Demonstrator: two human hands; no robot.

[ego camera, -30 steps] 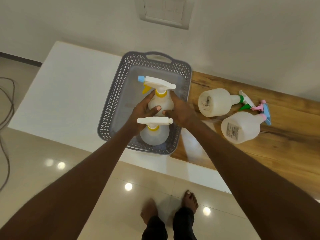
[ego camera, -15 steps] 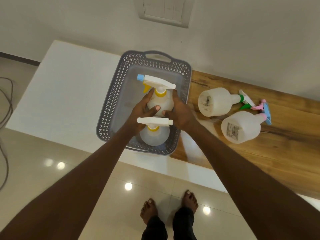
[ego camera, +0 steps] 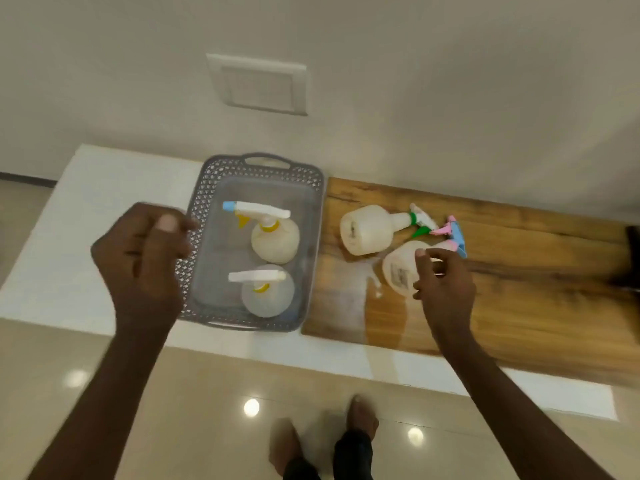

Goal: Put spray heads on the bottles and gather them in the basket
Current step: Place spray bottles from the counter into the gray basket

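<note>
Step in hand: two bottles stand capped in the grey basket [ego camera: 256,168], centre frame; gathering is judged half done.
Left hand [ego camera: 142,251]: loosely curled, empty, left of the basket.
Right hand [ego camera: 445,289]: fingers spread, empty, over the pink-headed bottle [ego camera: 401,268].
Next move: likely a grip round that smooth, rounded body, then a lift leftward.
Green-headed bottle [ego camera: 367,228]: lies on its side, upper right.
Materials: translucent plastic bottles; perforated basket wall; glossy wooden worktop [ego camera: 519,306].

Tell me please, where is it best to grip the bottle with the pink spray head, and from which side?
Probably around the wide body of the bottle with the pink spray head, coming from above with the right hand. It lies on its side on the wooden board, so the rounded flank faces up.
</note>
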